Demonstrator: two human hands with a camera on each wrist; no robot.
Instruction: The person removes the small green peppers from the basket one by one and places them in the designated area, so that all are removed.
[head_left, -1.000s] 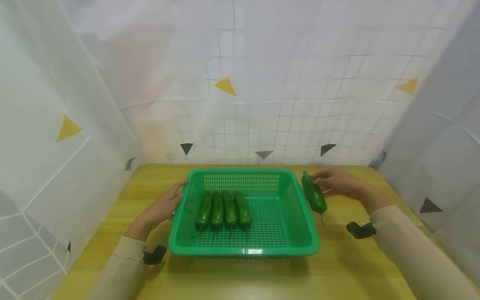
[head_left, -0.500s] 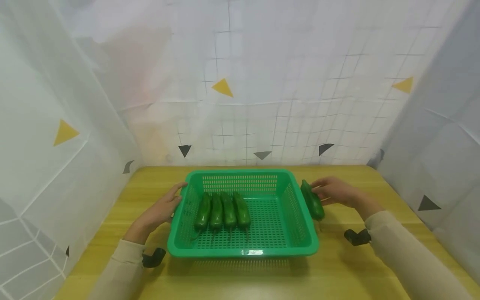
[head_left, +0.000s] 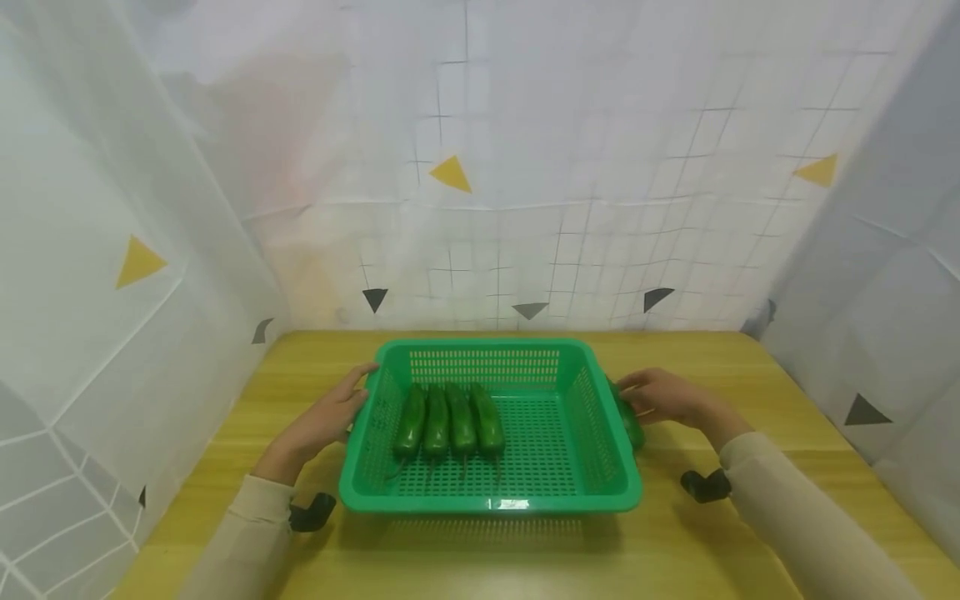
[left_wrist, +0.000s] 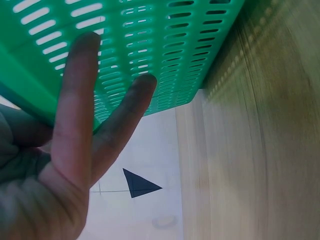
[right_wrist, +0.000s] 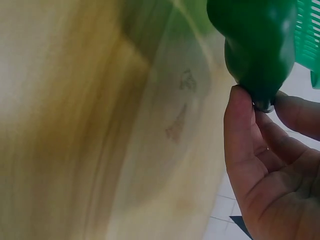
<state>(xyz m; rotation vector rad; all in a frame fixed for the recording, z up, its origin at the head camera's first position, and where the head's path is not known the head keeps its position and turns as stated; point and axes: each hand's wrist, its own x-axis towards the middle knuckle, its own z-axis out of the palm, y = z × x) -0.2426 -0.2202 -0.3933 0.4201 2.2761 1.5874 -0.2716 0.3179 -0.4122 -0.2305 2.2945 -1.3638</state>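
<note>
Evidently, the fingertips [right_wrist: 237, 112] of the right hand [head_left: 663, 396] are drawn narrow, pinching one end of a loose pepper [head_left: 632, 427]. That pepper is just beside the outside of the basket [head_left: 420, 502], right of centre in the head view and partly hidden by the hand; whether it rests on the table [head_left: 675, 546] cannot be told. At left of centre, the left hand [head_left: 326, 421] sets straight, spread fingers [left_wrist: 77, 100] against the basket's outer wall, as if steadying it. Inside, four peppers [head_left: 461, 421] lie side by side in the left half, stems toward the bottom of the frame. The step in hand looks like placing or picking up the single pepper at the basket's right wall; one moment does not settle which. The next move seems to call for a sure pinch, a path clear of the rim, and a steady basket.
</note>
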